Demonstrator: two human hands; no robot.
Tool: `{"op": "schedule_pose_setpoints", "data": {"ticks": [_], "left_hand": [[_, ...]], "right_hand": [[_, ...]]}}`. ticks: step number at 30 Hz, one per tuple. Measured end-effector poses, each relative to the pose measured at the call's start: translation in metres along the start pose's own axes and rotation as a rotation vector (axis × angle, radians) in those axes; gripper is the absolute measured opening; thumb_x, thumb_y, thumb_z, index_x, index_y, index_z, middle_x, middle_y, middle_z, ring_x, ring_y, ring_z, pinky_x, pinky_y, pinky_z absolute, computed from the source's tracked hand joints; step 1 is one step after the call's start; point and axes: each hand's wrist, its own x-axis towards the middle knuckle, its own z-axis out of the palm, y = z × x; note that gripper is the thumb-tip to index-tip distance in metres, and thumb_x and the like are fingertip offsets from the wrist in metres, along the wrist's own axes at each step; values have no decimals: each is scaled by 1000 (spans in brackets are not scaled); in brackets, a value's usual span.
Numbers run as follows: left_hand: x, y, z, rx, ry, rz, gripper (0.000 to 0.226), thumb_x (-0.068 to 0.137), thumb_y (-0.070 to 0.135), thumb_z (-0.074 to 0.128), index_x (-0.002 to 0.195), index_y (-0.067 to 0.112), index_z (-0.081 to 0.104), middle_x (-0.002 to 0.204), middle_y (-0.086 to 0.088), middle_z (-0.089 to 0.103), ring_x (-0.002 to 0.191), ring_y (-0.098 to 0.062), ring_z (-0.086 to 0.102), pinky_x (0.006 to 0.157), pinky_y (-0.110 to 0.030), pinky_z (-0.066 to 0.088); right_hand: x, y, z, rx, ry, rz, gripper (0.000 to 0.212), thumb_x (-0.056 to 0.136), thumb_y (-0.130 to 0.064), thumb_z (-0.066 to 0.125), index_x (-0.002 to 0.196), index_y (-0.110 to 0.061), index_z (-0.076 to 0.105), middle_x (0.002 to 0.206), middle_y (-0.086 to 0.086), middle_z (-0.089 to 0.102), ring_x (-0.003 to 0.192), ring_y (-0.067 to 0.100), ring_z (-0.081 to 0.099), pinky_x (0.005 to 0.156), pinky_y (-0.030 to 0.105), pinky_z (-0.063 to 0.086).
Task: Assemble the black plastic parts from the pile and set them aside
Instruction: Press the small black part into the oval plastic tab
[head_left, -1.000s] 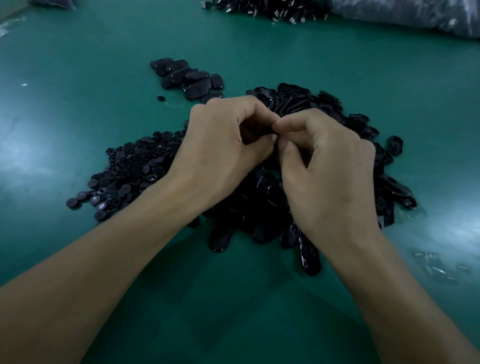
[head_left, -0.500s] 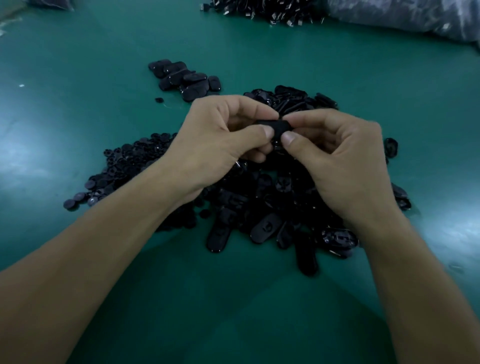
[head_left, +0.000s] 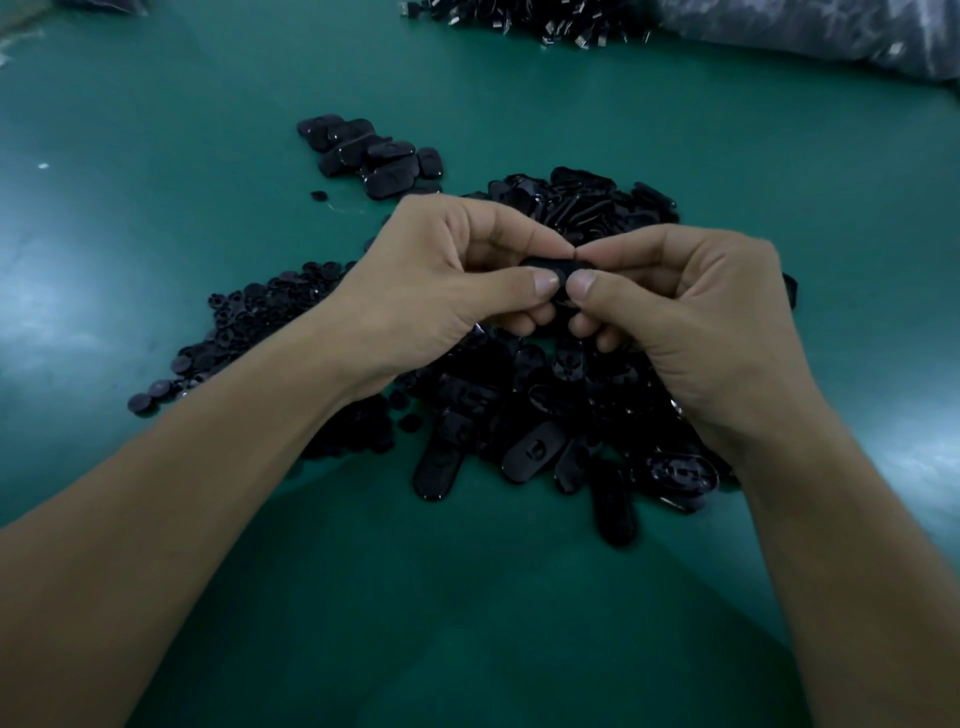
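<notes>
only one view here, worn on the person's head. it looks forward and steeply down, close enough that the left hand (head_left: 441, 291) and right hand (head_left: 696, 312) sit dead centre, seen from above and behind. its wide angle also takes in the green table (head_left: 156, 156) well beyond them and out to either side.

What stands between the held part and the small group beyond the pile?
Nothing visible. The left hand and right hand pinch the part above the pile; only bare table lies before the group, with one stray piece beside it.
</notes>
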Motion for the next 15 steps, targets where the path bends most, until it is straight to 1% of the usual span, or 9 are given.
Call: {"op": "schedule_pose_setpoints", "data": {"ticks": [8, 12, 15], "left_hand": [[0, 0, 1, 7, 30, 6, 20, 83, 1, 74, 98, 13, 70, 76, -1, 76, 67, -9, 72, 64, -17, 56], [-2, 1, 3, 7, 33, 9, 19, 79, 6, 77, 96, 12, 72, 78, -5, 77, 70, -13, 74, 65, -18, 57], [-3, 1, 4, 1, 31, 6, 23, 73, 13, 78, 95, 11, 73, 80, -9, 77, 73, -18, 75, 66, -20, 58]], "right_hand": [[0, 2, -1, -19, -16, 0, 12, 83, -6, 79, 84, -15, 71, 65, 2, 73, 57, 11, 69, 54, 16, 51], [0, 1, -5, -51, -43, -30, 14, 82, -7, 80, 82, -17, 71, 66, 0, 73, 57, 9, 69, 55, 16, 51], [-1, -1, -10, -82, -76, -49, 14, 82, -9, 81, 83, -19, 72, 69, -1, 74, 59, 9, 69, 56, 17, 53]]}}
